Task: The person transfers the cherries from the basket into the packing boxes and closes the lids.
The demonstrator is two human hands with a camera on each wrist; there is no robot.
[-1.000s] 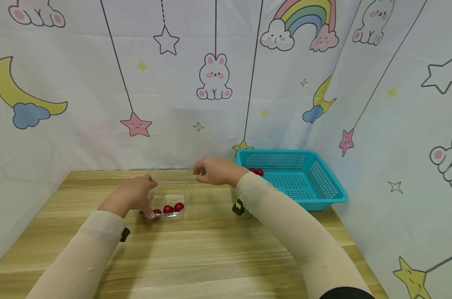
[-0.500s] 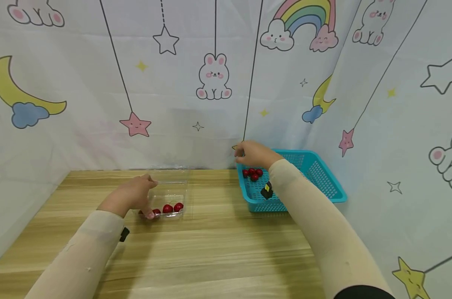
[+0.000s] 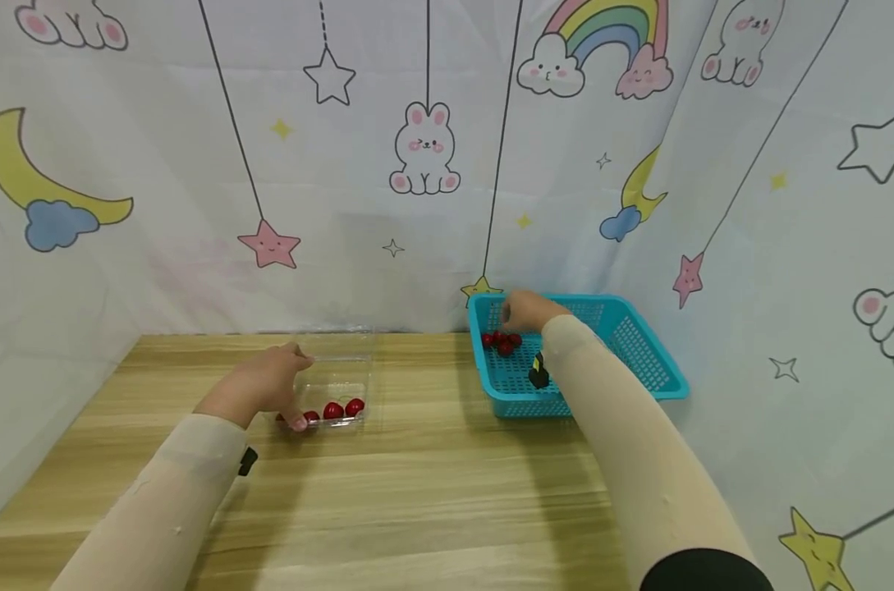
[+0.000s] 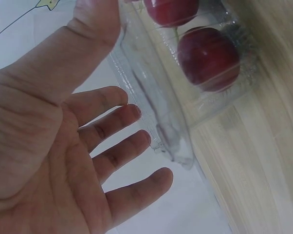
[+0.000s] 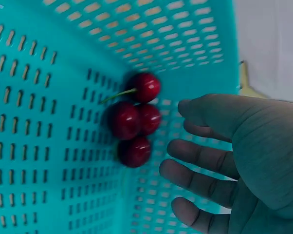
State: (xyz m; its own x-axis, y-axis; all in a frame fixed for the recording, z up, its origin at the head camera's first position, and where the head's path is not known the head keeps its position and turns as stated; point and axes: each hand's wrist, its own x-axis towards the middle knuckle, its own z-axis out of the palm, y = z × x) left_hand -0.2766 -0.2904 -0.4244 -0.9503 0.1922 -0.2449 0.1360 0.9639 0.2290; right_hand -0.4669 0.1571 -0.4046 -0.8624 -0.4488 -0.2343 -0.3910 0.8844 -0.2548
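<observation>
Fingers (image 5: 195,180) of the right hand (image 3: 529,312) are spread a bit and pinch nothing that I can see from my far-off seat. They hang over the blue-green basket (image 3: 528,407), just beside four red cherries (image 5: 124,120) bunched up near its side. I see no finger touching them.

Over at the clear box (image 3: 339,376), the left hand (image 3: 262,386) rests at the side. Its fingers are straight and apart, with the thumb at the box's edge. The other cherries (image 3: 333,410) sit in a row by the near side of the box. I count four, one mostly hidden by the hand.

So I'd guess the job is about half done, with fruit in both places. I can't tell which way it goes, but four look left to move. Basket and box stand well apart on the wooden table (image 3: 417,492).
</observation>
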